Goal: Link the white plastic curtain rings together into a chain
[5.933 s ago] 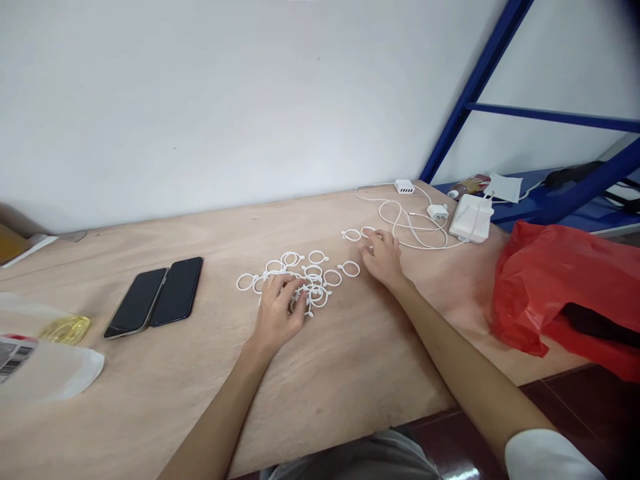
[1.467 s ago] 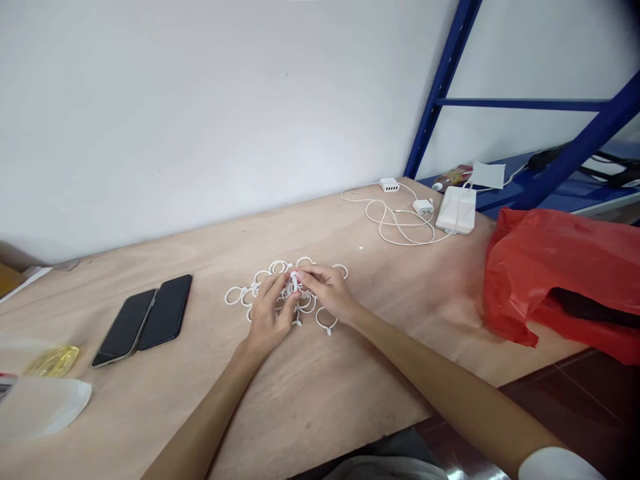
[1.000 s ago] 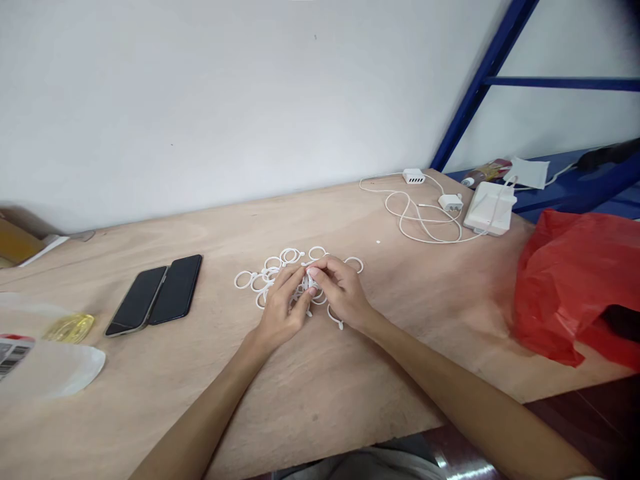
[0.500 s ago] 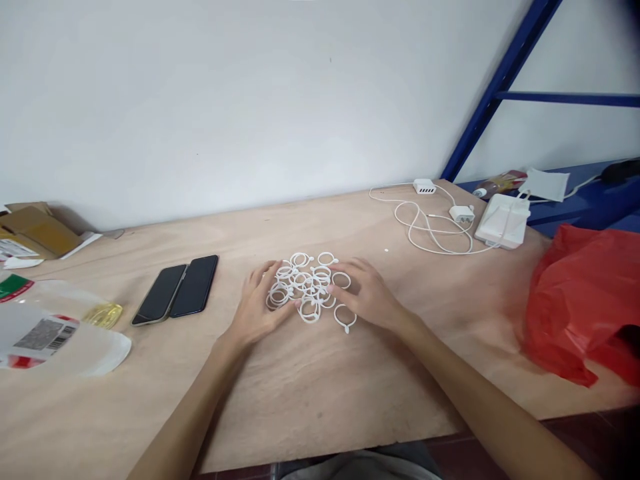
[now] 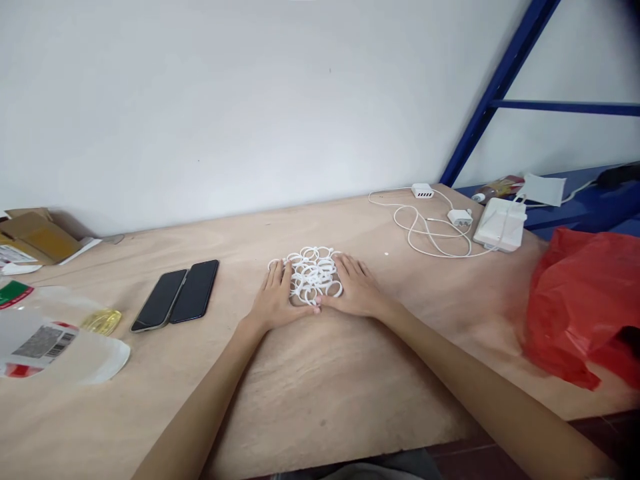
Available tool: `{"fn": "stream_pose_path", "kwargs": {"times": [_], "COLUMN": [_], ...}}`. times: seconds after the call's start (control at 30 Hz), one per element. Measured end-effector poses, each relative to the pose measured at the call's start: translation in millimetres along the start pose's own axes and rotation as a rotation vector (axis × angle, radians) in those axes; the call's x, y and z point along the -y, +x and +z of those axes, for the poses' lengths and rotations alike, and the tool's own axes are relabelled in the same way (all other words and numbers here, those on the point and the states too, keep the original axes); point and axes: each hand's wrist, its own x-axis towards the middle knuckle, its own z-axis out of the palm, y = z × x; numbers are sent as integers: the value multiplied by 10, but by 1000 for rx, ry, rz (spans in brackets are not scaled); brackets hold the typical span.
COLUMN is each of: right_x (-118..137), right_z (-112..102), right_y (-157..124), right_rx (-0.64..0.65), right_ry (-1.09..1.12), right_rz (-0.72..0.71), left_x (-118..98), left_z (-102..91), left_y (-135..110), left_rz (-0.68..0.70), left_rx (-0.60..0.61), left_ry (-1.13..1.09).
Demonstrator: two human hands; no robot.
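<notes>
Your left grip (image 5: 275, 303) and right grip (image 5: 357, 293) lie flat and unclenched on the wooden counter (image 5: 350, 380), touching both sides of a roundish heap of thin white plastic rings (image 5: 313, 277) with no clear long axis.

Your left hand (image 5: 277, 303) and right hand (image 5: 357, 293) are bare. Your left forearm (image 5: 210, 407) is uncovered from the wrist to the frame edge at 7 o'clock. Your right forearm (image 5: 480, 400) is uncovered from the wrist to the frame edge at 4 o'clock. The corner there is dark, so it cannot be told whether a sleeve begins in it. At 6 o'clock, along the bottom edge, a narrow strip of grey garment (image 5: 390, 467) shows. It is plain, smooth fabric, cut off by the frame. Nail and knuckle detail is too small to read.
</notes>
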Motion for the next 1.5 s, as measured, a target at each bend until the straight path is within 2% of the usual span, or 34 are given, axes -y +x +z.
{"fn": "stream_pose_path", "kwargs": {"times": [0.13, 0.27, 0.5, 0.67, 0.77, 0.83, 0.97, 1.03, 1.13, 1.3, 1.4, 1.5], "right_x": [-145, -213, -242, -257, -229, -196, -144, -137, -134, -57, 70, 275], "right_z": [6, 3, 41, 7, -3, -3, -26, -57, -113, -140, -115, -89], "right_y": [493, 711, 696, 610, 450, 300, -16, -153, -327, -519, -539, -473], "right_rx": [-52, -91, -149, -235, -310, -325, -246, -201, -193, -286, -289, -218], "right_ry": [-4, 0, 28, 83, 92, 88, 68, 64, 97, 201, 289, 563], "right_rz": [64, 124, 121, 42, -52, -86, -106, -123, -152, -244, -254, -114], "left_x": [103, 170, 168, 198, 223, 234, 205, 150, 8, -246, -301, -305], "left_z": [-43, -66, -47, -13, -3, -10, -47, -63, -76, -96, -115, -140], "left_y": [482, 750, 744, 752, 750, 739, 630, 482, 130, -427, -519, -502], "left_rz": [-125, -199, -177, -142, -73, -21, 0, -4, 85, 190, 162, 125], "left_rx": [-8, -19, -51, -91, -154, -245, -510, -561, -464, -349, -338, -335], "left_ry": [-17, -17, 11, 16, -9, -48, -162, -204, -230, -304, -379, -438]}}
